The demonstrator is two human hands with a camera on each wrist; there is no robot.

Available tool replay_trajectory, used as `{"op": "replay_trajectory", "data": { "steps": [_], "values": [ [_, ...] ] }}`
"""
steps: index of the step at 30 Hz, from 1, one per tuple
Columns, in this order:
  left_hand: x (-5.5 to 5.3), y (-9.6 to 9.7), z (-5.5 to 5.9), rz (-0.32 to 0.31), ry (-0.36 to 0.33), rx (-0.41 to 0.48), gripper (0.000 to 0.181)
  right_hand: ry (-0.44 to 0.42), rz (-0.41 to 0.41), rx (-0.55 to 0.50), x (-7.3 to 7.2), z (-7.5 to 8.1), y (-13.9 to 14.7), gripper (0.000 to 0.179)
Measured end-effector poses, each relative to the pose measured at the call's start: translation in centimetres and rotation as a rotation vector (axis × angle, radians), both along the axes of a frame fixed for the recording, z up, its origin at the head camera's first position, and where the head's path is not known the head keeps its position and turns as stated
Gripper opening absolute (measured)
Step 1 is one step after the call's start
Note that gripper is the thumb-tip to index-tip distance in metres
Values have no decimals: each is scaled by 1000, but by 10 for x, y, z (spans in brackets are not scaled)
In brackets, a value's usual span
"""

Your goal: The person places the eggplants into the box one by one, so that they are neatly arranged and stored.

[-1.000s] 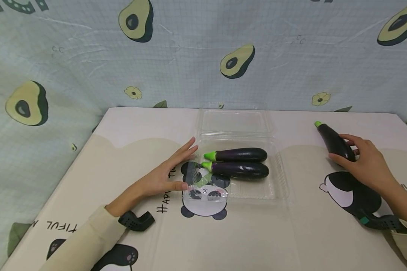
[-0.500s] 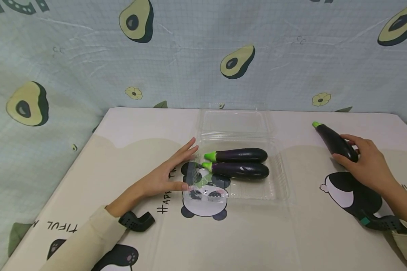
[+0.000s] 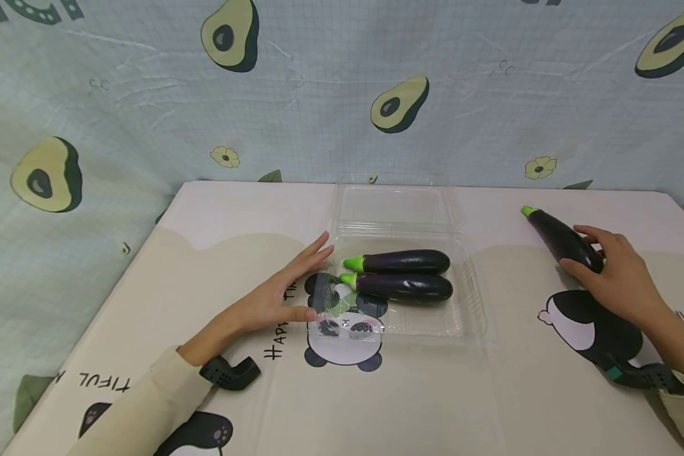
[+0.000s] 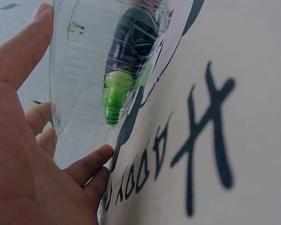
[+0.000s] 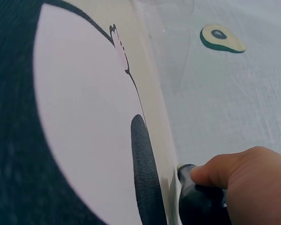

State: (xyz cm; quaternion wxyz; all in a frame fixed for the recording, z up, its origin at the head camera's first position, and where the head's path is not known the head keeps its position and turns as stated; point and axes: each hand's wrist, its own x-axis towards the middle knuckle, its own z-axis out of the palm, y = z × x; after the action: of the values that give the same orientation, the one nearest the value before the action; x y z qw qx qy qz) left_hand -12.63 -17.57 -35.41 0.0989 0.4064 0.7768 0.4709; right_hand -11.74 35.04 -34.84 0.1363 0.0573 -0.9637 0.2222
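Note:
A clear plastic clamshell box [image 3: 422, 323] stands in the middle of the table with its lid laid back. Two dark purple eggplants with green stem ends lie side by side in it, a rear eggplant [image 3: 407, 260] and a front eggplant [image 3: 405, 287]. My left hand [image 3: 279, 297] rests along the box's left side, fingers extended and spread; the left wrist view shows fingertips at the clear wall [image 4: 79, 84]. Off to the right, my right hand [image 3: 621, 272] grips a third eggplant [image 3: 558, 234] by its thick end, thumb on the near side, green tip pointing away and left.
The lid [image 3: 396, 206] reaches the table's back edge. Behind it hangs a pale cloth wall [image 3: 319, 114] with avocado prints. The table cover [image 3: 422, 405] carries panda drawings and lettering. Each wrist wears a black strap device [image 3: 230, 372].
The eggplant in my right hand has shifted slightly to the left, its green tip moving left and a little nearer. My left hand and the box have stayed in place.

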Motion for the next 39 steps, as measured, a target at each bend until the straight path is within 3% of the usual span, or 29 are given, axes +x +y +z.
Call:
{"op": "replay_trajectory", "data": {
  "steps": [20, 28, 39],
  "values": [
    [1, -1, -1, 11, -18, -19, 91, 68, 63, -19, 2, 16, -15, 61],
    [-1, -1, 0, 13, -4, -22, 91, 146, 144, -9, 1, 35, -35, 61],
    [0, 0, 1, 14, -3, -22, 91, 190, 269, -27, 4, 54, -72, 67]
  ]
}}
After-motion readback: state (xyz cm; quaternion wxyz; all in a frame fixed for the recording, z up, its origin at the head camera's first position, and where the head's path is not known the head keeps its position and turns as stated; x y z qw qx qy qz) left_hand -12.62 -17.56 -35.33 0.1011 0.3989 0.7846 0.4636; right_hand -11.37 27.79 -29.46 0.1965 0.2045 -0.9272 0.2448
